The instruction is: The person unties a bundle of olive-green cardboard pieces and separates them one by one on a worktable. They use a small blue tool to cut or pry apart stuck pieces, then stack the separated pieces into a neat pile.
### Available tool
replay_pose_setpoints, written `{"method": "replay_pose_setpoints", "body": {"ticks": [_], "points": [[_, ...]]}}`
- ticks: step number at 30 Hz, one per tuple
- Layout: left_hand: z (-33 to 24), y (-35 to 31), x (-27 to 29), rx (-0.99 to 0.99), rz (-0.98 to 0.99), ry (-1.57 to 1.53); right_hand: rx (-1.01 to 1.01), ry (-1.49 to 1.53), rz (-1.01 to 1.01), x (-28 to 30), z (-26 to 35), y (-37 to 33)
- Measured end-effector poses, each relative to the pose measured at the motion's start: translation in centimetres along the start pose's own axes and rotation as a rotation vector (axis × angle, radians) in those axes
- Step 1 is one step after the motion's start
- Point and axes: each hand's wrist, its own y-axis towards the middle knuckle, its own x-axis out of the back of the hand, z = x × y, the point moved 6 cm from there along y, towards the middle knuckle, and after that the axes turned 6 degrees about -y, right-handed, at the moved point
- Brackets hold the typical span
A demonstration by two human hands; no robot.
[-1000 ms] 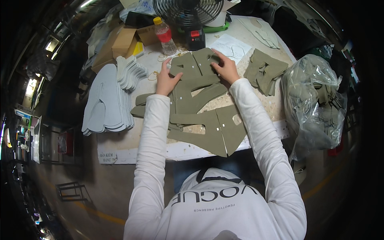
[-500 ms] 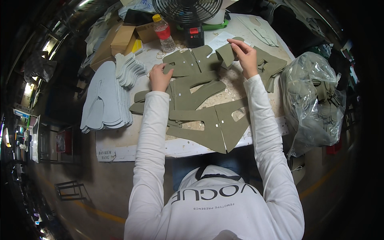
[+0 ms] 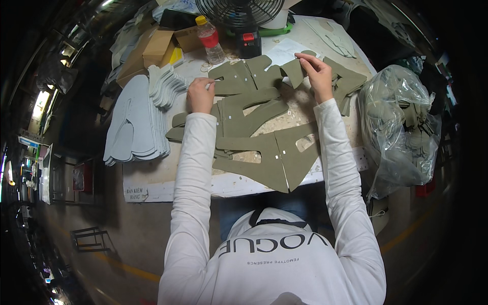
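Nearest me, the large olive-green cut piece with its two window cut-outs is lying flat at the table's front edge, untouched and unshifted over the last second. Beyond it, the overlapping olive strips are sitting in the same spread. My left hand is resting closed on the left end of that spread, apparently nipping a small pale item, though the view is too coarse to confirm. My right hand is moving: it has left the middle of the pile and is now pinching a small olive piece between thumb and fingers, lifting it clear of the stack at the far right. I judge one piece is being separated for checking. Farther off, grey foam soles, a plastic bottle and a fan are standing.
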Motion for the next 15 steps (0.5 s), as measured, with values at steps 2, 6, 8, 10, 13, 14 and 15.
{"method": "replay_pose_setpoints", "body": {"ticks": [2,6,8,10,13,14,15], "points": [[0.1,-0.1,-0.3,0.002,0.030,0.072,0.028,0.006,-0.019,0.1,0.0,0.0],[0.1,-0.4,-0.8,-0.061,0.035,0.191,0.010,0.002,-0.029,0.2,-0.2,0.0],[1.2,-0.3,-1.1,0.060,0.053,0.028,-0.014,-0.001,-0.034,0.3,-0.1,0.0],[2.2,-0.3,-1.7,0.157,0.117,-0.086,-0.048,-0.026,-0.033,0.4,0.0,-0.1],[3.1,0.1,-1.9,0.255,0.200,-0.193,-0.035,0.016,-0.010,0.4,0.7,-0.4],[3.1,0.5,-1.4,0.279,0.173,-0.235,-0.033,0.033,-0.004,0.4,1.0,-0.6],[3.2,0.7,-1.0,0.349,0.167,-0.254,-0.026,0.064,0.022,0.4,1.3,-1.0]]}}
